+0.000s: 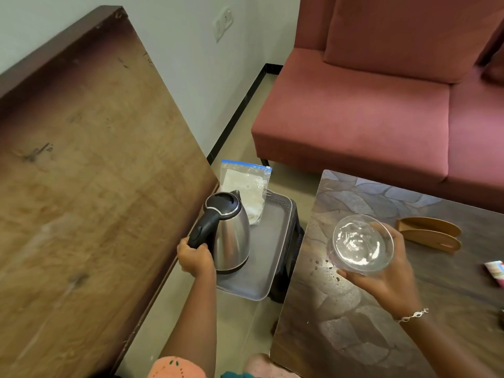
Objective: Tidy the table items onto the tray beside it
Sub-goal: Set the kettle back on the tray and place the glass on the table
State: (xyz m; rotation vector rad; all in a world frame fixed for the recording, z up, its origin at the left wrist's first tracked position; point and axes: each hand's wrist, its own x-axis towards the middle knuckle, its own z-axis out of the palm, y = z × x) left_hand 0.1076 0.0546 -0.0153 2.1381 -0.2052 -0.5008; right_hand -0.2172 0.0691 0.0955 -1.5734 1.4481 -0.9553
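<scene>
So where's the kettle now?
Left of centre, the kettle sits on the grey tray beside the table, its handle gripped by the left hand, a zip bag behind it.

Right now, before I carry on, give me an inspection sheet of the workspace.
Surface: patterned table, small dark specks near the bowl.
Job's things: kettle upright over the tray, contact unclear; zip bag leaning at the tray's far end; glass bowl held above the table; wooden holder and small packet on the table.
Clutter: nothing seen.
Grippers: left hand grips the kettle's handle; right hand holds the glass bowl.
Cables: nothing seen.
Surroundings: red sofa, wall socket, wooden board at left, dark stool under the tray.
</scene>
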